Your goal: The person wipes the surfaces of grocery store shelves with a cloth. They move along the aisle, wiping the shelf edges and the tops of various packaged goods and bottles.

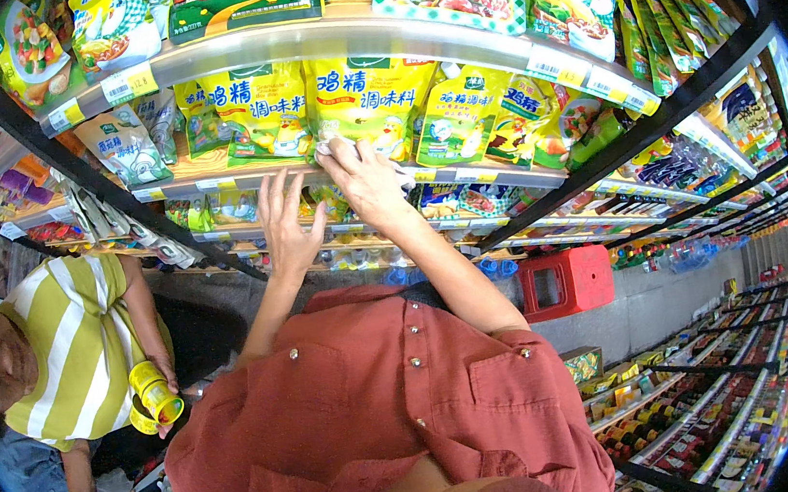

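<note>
My right hand (369, 183) reaches to the middle shelf with a crumpled white cloth (325, 149) under its fingers. The cloth is against the lower front of a yellow-green chicken seasoning packet (373, 99); another bit of white shows beside the palm. My left hand (287, 222) is raised with spread fingers, its fingertips near the shelf's front edge (241, 183), below a similar packet (270, 114). Nothing shows in that hand. More upright seasoning packets (463, 118) stand to the right, and a pale packet (124, 145) stands to the left.
Overhead, another shelf edge (341, 39) carries packets and price tags. Black rack posts (635, 124) slant past both sides. A person in a striped shirt (77, 347) holds yellow containers (156, 393) at left. A red plastic stool (573, 282) stands on the floor at right.
</note>
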The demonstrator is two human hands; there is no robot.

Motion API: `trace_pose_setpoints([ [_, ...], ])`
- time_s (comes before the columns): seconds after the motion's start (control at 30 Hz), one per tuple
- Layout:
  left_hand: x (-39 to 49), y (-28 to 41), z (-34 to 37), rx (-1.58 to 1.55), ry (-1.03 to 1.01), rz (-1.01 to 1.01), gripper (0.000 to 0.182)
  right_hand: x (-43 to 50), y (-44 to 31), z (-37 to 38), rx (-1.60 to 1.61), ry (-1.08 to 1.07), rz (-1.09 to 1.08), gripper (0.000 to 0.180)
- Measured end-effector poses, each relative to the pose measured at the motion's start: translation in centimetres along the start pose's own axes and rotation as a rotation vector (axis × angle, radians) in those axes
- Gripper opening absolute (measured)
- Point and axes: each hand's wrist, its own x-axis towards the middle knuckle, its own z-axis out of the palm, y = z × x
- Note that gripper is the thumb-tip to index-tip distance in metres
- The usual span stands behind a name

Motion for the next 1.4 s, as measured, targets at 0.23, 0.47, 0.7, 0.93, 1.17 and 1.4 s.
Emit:
trace_pose_setpoints([
  [0.23, -1.0, -0.2, -2.1, -0.293, -0.08, -0.297, 0.05, 0.4, -0.3, -2.4, 0.398, -0.106, 0.095, 0.041],
  [0.47, 0.2, 5.5, -1.1, -1.439, -0.042, -0.554, 0.055, 0.7, -3.8, -4.2, 0.756, 0.187, 0.271, 0.061],
  [0.7, 2.7, 3.8, -0.5, -1.345, 0.129, -0.742, 0.031, -2.9, -5.3, -6.0, 0.568, 0.077, 0.261, 0.083],
  [0.93, 16.6, -6.5, -4.3, -0.239, 0.655, -0.075, 0.032, -6.3, -5.6, -5.4, 0.704, 0.033, 0.354, 0.03],
  [1.17, 13.0, -3.0, 1.0, -0.084, 0.301, 0.116, 0.043, -7.4, -5.0, -4.6, 0.691, 0.082, 0.414, 0.024],
  [1.4, 9.8, -3.0, 2.1, -0.115, 0.341, 0.228, 0.046, -7.7, -5.2, -4.3, 0.663, 0.087, 0.427, 0.02],
])
